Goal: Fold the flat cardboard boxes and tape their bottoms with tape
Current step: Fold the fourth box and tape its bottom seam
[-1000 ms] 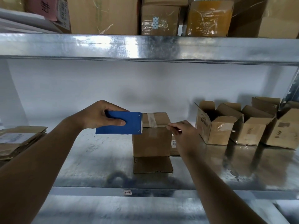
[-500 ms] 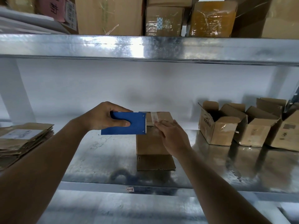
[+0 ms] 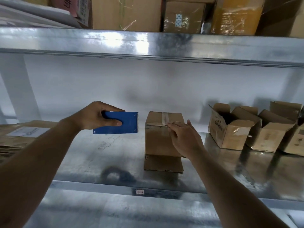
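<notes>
At the shelf's (image 3: 92,155) left edge lies a stack of flat boxes (image 3: 19,135), the top one bearing a white label. To its right, raised above the shelf, the left hand (image 3: 97,116) grips a blue tape cutter (image 3: 118,123): the thumb lies across its near face, the other fingers curl over its top edge, and its toothed edge points right. A thin strip of clear tape (image 3: 148,128) runs from those teeth to the folded box (image 3: 162,134), which stands near the middle of the shelf with its taped bottom turned up. A band of tape crosses that top face and comes down over the near top edge. One flap lies flat on the shelf in front of the box, toward the front edge. The right hand (image 3: 185,139) rests against the box's near face close to the top edge, fingers straight and spread, fingertips pressing on the tape there; it grasps nothing. Near the shelf's right edge sits a row of open boxes (image 3: 233,127), flaps up, touching one another. A small tag (image 3: 140,192) marked "1-3" is stuck to the shelf's front lip. On the upper shelf (image 3: 148,43) stand larger parcels (image 3: 236,15), some wrapped in clear film.
</notes>
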Available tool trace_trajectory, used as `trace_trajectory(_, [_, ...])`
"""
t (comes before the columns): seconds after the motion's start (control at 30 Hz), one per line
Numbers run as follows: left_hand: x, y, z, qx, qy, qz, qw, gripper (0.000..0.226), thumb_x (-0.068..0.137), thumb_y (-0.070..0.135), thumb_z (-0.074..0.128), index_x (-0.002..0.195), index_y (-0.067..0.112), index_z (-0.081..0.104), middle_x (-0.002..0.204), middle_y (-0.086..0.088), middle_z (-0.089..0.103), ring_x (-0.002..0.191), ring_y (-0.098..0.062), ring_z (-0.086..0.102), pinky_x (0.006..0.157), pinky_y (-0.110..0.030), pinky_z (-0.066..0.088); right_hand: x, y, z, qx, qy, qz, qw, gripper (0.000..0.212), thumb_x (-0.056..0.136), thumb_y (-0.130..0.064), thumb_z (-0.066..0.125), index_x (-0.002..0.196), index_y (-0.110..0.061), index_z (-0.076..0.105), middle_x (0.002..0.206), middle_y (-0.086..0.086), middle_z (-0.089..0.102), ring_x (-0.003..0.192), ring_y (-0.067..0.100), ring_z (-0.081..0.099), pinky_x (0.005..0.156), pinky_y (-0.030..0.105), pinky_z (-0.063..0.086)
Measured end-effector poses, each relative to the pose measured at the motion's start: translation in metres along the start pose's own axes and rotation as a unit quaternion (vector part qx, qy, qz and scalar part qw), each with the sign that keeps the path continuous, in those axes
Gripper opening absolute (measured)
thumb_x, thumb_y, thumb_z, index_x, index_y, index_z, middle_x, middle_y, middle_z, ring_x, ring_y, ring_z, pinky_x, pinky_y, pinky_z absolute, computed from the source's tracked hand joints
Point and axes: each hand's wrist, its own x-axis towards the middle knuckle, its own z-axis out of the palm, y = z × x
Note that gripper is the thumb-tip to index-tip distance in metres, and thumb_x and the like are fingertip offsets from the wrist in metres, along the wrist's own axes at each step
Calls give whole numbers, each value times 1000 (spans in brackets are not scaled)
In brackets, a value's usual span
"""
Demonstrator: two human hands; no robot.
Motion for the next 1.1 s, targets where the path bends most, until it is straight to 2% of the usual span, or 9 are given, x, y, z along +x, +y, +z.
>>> trace_trajectory(0.1, [3, -4, 4, 2, 7, 14, 1000, 46, 82, 23, 85, 127, 28, 74, 115, 16, 77, 107, -7, 72, 92, -26, 60, 7, -16, -7, -26, -10, 16, 999, 67, 106, -65, 16, 131, -29, 66, 125, -9, 73, 122, 11, 64, 128, 49, 18])
trace_trajectory(0.2, [5, -11, 2, 14, -1, 19, 1000, 47, 82, 27, 85, 128, 28, 74, 115, 17, 76, 108, -6, 72, 93, -28, 59, 27, -36, -8, -60, 19, 18, 998, 76, 103, -63, 3, 142, -27, 58, 144, -2, 62, 136, 19, 55, 126, 47, 25])
trace_trajectory(0.3, [7, -19, -2, 15, -3, 15, 1000, 49, 81, 30, 86, 128, 29, 74, 115, 18, 76, 107, -5, 72, 95, -31, 60, 44, -51, -3, -66, -15, -1, 998, 67, 106, -57, 5, 153, -34, 47, 164, 0, 39, 152, 26, 35, 126, 49, 25])
trace_trajectory(0.4, [8, -25, -4, -7, 7, 13, 1000, 50, 80, 29, 86, 128, 29, 73, 115, 18, 76, 107, -4, 72, 96, -31, 59, 42, -53, 5, -60, -81, 11, 995, 59, 107, -59, 12, 147, -41, 51, 153, -8, 53, 140, 25, 51, 116, 46, 36])
trace_trajectory(0.47, [10, -28, -5, -30, 8, 16, 999, 50, 80, 28, 86, 129, 28, 73, 116, 17, 76, 108, -6, 72, 96, -31, 59, 33, -53, 6, -53, -74, 18, 996, 54, 108, -59, 17, 147, -44, 51, 151, -12, 55, 135, 22, 55, 112, 43, 39])
trace_trajectory(0.63, [16, -29, -11, -35, -8, 39, 999, 50, 82, 24, 85, 130, 25, 72, 118, 16, 75, 110, -6, 71, 94, -26, 59, 30, -48, 3, -46, -75, 12, 996, 49, 109, -59, 21, 147, -47, 50, 149, -18, 56, 135, 19, 55, 111, 41, 39])
trace_trajectory(0.77, [18, -29, -16, -39, -14, 49, 998, 49, 83, 20, 85, 131, 24, 72, 119, 17, 75, 111, -6, 71, 93, -22, 58, 33, -47, 8, -54, -95, 23, 994, 63, 101, -73, 7, 151, -52, 40, 151, -13, 55, 135, 25, 55, 107, 46, 45])
trace_trajectory(0.9, [23, -37, -13, -43, -13, 37, 998, 50, 82, 22, 85, 130, 26, 72, 119, 18, 75, 111, -5, 71, 96, -24, 57, 32, -48, 7, -60, -87, 17, 994, 72, 96, -76, 0, 152, -51, 38, 149, -13, 57, 132, 25, 58, 105, 45, 48])
trace_trajectory(1.1, [25, -54, 1, -78, -16, 20, 997, 49, 84, 18, 85, 130, 26, 72, 115, 16, 76, 108, -4, 71, 91, -21, 58, 31, -49, 7, -64, -79, 13, 995, 61, 101, -71, 16, 151, -48, 45, 148, -16, 57, 137, 23, 56, 111, 45, 46])
